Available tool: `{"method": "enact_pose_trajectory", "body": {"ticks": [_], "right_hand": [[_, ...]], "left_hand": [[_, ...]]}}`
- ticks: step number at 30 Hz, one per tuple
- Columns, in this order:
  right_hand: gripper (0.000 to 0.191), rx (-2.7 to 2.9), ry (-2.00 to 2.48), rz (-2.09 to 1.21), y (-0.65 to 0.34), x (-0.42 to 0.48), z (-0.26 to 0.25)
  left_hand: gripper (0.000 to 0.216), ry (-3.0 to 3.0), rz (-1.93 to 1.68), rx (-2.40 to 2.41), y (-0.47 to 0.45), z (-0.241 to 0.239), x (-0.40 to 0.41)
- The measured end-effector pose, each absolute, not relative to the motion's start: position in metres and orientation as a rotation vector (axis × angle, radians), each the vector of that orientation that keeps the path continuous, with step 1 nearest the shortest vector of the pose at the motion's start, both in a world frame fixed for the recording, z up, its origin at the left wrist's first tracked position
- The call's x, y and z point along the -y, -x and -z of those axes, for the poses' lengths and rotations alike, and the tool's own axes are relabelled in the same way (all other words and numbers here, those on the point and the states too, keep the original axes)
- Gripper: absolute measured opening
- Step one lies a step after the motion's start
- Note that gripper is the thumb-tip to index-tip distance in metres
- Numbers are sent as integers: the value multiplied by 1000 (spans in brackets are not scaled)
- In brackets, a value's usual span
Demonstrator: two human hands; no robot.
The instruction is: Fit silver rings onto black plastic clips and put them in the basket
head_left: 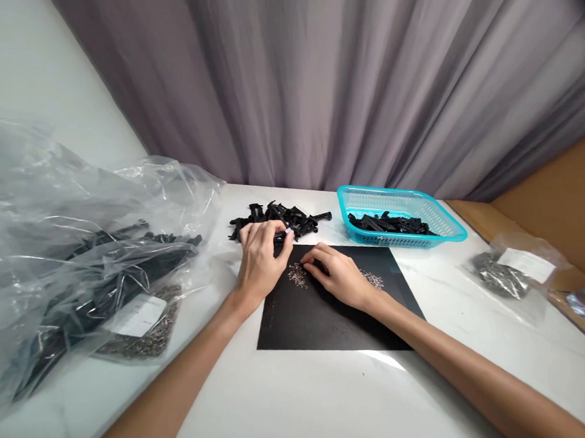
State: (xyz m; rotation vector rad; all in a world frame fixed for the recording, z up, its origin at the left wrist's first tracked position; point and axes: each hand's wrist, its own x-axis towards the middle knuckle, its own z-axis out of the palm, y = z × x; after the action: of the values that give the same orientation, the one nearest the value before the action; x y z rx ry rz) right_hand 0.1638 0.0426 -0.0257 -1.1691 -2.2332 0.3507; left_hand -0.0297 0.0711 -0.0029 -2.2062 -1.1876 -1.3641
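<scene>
Right hand (337,277), fingertips drawn close, is beside small wire-like metal pieces (296,277) at the black mat's (304,321) ten o'clock; left hand (262,253) curls near black plastic parts (300,220) towards eleven. Whether either grips anything, I cannot tell.

Metal bits (297,276) — shiny (basket (396,203), glossy plastic)

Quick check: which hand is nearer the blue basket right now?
Right. The right hand is over the black mat, just left of and nearer the wearer than the blue basket; the left hand is farther left, by the black parts.
</scene>
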Motion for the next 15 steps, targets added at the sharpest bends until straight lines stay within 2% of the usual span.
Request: {"method": "enact_pose_trajectory", "body": {"ticks": [3,10,15], "right_hand": [[31,2317,1135,-296,-165,-46,29],[10,2230,1129,-399,-163,-47,26],[14,2190,1171,-435,-161,-44,24]], "left_hand": [[6,2209,1364,1209,30,4,-72],[3,2239,1347,1216,29,5,-71],[5,2226,1332,1225,29,5,-71]]}}
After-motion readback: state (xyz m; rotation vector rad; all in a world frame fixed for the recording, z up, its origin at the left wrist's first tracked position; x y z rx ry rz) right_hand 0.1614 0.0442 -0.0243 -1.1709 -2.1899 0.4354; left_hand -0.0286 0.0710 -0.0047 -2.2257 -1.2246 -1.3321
